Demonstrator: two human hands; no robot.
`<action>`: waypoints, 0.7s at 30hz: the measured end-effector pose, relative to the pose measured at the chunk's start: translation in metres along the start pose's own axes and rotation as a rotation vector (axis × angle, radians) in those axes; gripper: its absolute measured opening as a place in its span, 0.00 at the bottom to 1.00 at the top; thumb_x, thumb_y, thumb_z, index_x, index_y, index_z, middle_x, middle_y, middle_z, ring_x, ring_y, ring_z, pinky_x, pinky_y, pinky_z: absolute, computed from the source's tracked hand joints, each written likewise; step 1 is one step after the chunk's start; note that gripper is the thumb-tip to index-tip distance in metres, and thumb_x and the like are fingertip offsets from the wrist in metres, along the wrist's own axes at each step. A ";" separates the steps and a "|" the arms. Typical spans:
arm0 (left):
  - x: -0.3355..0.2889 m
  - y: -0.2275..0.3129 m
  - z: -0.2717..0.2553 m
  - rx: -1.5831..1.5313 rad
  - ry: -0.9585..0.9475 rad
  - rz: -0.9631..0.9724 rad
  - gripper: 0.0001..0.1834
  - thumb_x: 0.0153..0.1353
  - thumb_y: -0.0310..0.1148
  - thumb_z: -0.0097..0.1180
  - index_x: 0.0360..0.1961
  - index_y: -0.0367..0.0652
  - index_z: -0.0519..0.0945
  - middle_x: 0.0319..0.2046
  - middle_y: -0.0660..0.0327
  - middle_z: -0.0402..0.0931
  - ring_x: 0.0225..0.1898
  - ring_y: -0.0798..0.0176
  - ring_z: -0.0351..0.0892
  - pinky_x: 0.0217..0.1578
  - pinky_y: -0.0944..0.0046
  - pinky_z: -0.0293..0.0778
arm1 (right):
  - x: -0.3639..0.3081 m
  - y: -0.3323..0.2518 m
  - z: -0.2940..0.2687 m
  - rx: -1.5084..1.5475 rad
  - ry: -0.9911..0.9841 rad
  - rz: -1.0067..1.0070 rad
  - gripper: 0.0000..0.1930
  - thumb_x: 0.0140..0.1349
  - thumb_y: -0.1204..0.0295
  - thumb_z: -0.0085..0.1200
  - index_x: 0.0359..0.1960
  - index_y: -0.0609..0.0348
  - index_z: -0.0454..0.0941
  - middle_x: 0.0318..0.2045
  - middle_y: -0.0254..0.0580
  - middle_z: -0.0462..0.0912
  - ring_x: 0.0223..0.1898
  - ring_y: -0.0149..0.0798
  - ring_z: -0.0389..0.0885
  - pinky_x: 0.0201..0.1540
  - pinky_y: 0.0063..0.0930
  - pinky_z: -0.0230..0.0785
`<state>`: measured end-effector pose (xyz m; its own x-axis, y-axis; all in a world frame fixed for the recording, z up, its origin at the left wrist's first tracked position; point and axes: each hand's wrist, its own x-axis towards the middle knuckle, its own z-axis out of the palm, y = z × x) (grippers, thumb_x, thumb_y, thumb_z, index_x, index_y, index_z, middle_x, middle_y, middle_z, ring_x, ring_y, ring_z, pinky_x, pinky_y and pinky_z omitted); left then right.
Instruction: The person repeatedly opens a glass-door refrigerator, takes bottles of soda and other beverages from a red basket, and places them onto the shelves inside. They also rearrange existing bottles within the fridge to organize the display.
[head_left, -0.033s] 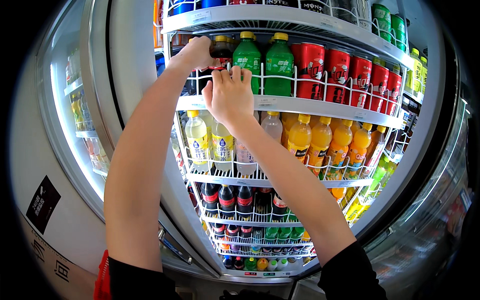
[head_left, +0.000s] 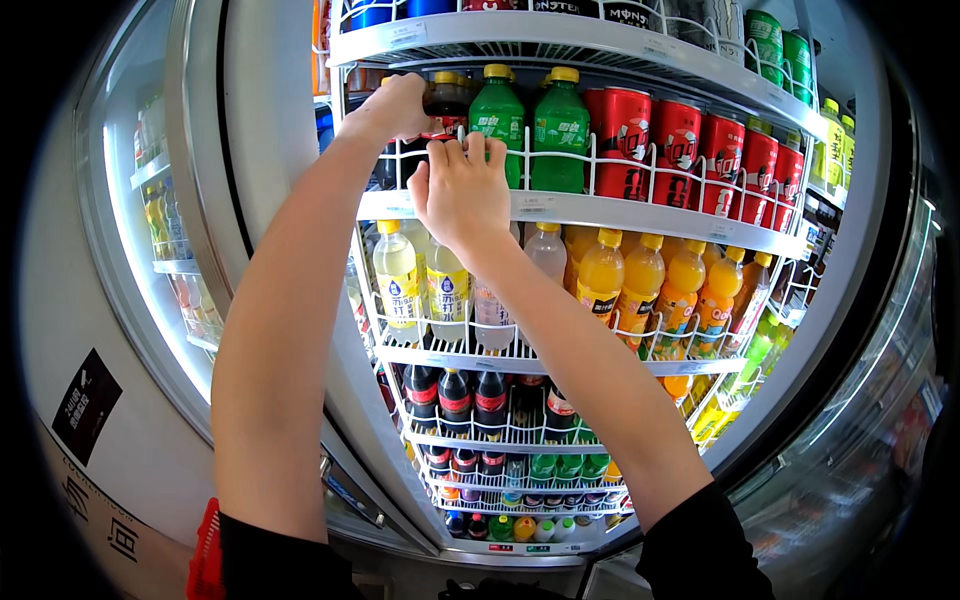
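Two hands, both at the upper shelf. Left hand (head_left: 402, 105): fingers curled beside a dark plastic bottle with yellow cap and red label (head_left: 448, 97); cannot tell whether clamped on it. Right hand (head_left: 468, 192): fingers bent, close together, at the white wire rail (head_left: 526, 155); grip hidden. Dark bottle stands behind rail, left of two front green plastic bottles with yellow caps (head_left: 560, 128). Farther right: five front red metal cans (head_left: 625, 140).

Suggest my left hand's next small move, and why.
Perhaps feel for a secure hold with the bare left hand: it's beside a dark, yellow-capped plastic bottle, but its fingertips are hidden, and the bare right hand is at the white wire rail.
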<state>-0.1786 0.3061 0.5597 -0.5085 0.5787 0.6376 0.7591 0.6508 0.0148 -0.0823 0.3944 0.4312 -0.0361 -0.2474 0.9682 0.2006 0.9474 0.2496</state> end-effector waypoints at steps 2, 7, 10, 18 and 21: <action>0.004 -0.004 0.003 0.021 -0.003 -0.007 0.27 0.53 0.40 0.70 0.50 0.36 0.77 0.49 0.46 0.80 0.51 0.46 0.80 0.51 0.52 0.77 | 0.002 -0.001 -0.002 0.027 -0.014 0.004 0.11 0.60 0.64 0.50 0.33 0.58 0.78 0.29 0.41 0.80 0.40 0.45 0.73 0.52 0.44 0.60; -0.007 0.000 0.005 0.024 0.127 0.018 0.26 0.55 0.37 0.67 0.53 0.36 0.76 0.50 0.46 0.78 0.55 0.43 0.77 0.54 0.49 0.75 | 0.003 -0.002 -0.002 0.036 -0.032 -0.001 0.11 0.61 0.65 0.49 0.33 0.59 0.78 0.30 0.43 0.80 0.41 0.45 0.73 0.53 0.45 0.60; -0.010 -0.001 -0.013 -0.069 0.304 -0.056 0.29 0.51 0.31 0.70 0.53 0.29 0.76 0.43 0.46 0.82 0.48 0.44 0.81 0.50 0.56 0.76 | 0.005 -0.003 -0.005 0.037 -0.047 -0.002 0.10 0.61 0.65 0.49 0.34 0.59 0.77 0.30 0.42 0.81 0.41 0.45 0.73 0.53 0.44 0.60; -0.142 0.072 -0.003 -0.965 0.629 -0.181 0.16 0.58 0.30 0.59 0.46 0.33 0.79 0.34 0.49 0.84 0.30 0.59 0.85 0.32 0.64 0.79 | -0.014 0.029 -0.034 0.604 0.213 0.018 0.11 0.54 0.78 0.55 0.40 0.59 0.78 0.43 0.42 0.82 0.50 0.50 0.74 0.54 0.42 0.68; -0.210 0.086 0.019 -1.230 0.621 -0.196 0.12 0.65 0.29 0.55 0.47 0.35 0.78 0.32 0.56 0.83 0.26 0.69 0.80 0.23 0.71 0.73 | -0.030 0.029 -0.075 0.678 0.281 0.115 0.11 0.55 0.81 0.55 0.41 0.60 0.79 0.42 0.45 0.82 0.46 0.50 0.78 0.50 0.39 0.71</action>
<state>-0.0143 0.2498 0.4120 -0.6315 0.0074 0.7754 0.7281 -0.3383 0.5962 -0.0015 0.4139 0.4083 0.2187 -0.0955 0.9711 -0.4641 0.8652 0.1895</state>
